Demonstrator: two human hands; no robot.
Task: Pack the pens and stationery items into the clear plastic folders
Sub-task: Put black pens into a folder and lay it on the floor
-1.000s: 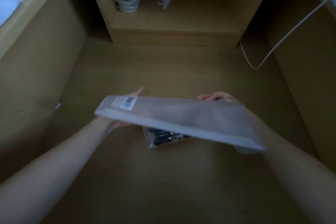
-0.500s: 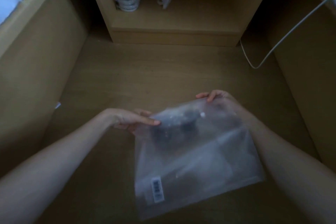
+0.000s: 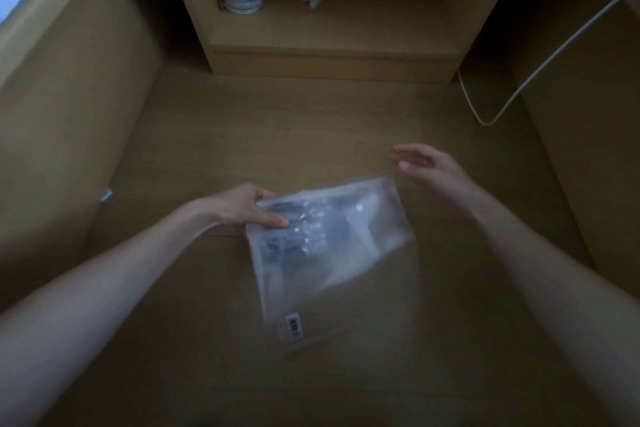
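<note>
Head view: the left hand (image 3: 239,208) pinches the top corner of the clear folder (image 3: 332,253) over the floor. The right hand (image 3: 429,166) is spread, holding nothing. Next, I think, it must open the folder's top.

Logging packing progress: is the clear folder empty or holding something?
Holding something: dark items show through the clear folder near the left hand.

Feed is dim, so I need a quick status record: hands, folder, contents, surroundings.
left hand: pinches the folder's top left corner
right hand: open, off the folder, above its top right corner
folder: clear, blurred, barcode label near its bottom edge
contents: dark items seen through the upper part; kind unclear
floor: wooden
cable: white, far right
shelf: holds wrapped things
</note>
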